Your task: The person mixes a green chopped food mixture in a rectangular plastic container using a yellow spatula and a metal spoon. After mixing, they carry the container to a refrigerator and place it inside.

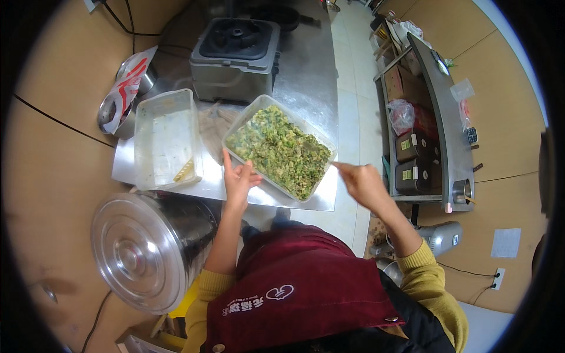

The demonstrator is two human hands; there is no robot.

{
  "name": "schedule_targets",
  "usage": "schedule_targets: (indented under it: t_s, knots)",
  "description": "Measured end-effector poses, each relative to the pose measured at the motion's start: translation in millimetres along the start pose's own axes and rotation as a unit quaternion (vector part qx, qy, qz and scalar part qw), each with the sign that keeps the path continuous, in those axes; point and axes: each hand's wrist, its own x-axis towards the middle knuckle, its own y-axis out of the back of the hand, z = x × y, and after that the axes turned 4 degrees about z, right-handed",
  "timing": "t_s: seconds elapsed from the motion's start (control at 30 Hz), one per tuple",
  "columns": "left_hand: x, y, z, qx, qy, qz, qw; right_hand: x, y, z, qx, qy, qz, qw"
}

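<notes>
A translucent plastic tub [269,180] of finely chopped green vegetable mix [282,148] is turned at an angle before me, over the front of the steel table. My left hand [238,180] grips its near left side, the thumb up by the rim. My right hand [363,182] is at the tub's right corner, fingers curled and the index finger reaching to the wall. Whether it pinches the wall or something else there, I cannot tell. Left of it stands a second translucent tub [165,132], with a yellowish slotted strip [184,170] in its near right corner.
Behind the tubs sits a grey appliance [234,61] with a dark lid. Steel containers [106,114] with a red-and-white bag are at left. A large lidded steel drum [132,260] stands below the table [304,66]. A shelving unit [446,132] lies across the aisle.
</notes>
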Motion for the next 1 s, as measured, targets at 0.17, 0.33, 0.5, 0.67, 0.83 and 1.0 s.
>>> schedule_targets:
  t_s: [0.17, 0.33, 0.5, 0.67, 0.83, 1.0]
  knots:
    - [0, 0, 1, -0.007, -0.002, -0.006, 1.000, 1, -19, 32, -0.013, -0.069, -0.010, 0.997]
    - [0, 0, 1, -0.005, -0.005, -0.005, 1.000, 14, -70, 33, 0.234, -0.140, 0.052, 0.961]
    - [0, -1, 1, 0.001, -0.003, 0.002, 1.000, 17, -70, 5, 0.107, -0.096, 0.042, 0.989]
    - [-1, 0, 1, -0.003, 0.000, -0.004, 1.000, 15, -72, -27, -0.061, -0.018, 0.041, 0.997]
    - [0, 1, 1, -0.002, 0.000, -0.004, 1.000, 2, -89, -42, -0.175, 0.058, 0.073, 0.980]
    - [-1, 0, 2, 0.008, 0.001, 0.003, 1.000, -22, -87, -33, -0.204, 0.133, 0.026, 0.969]
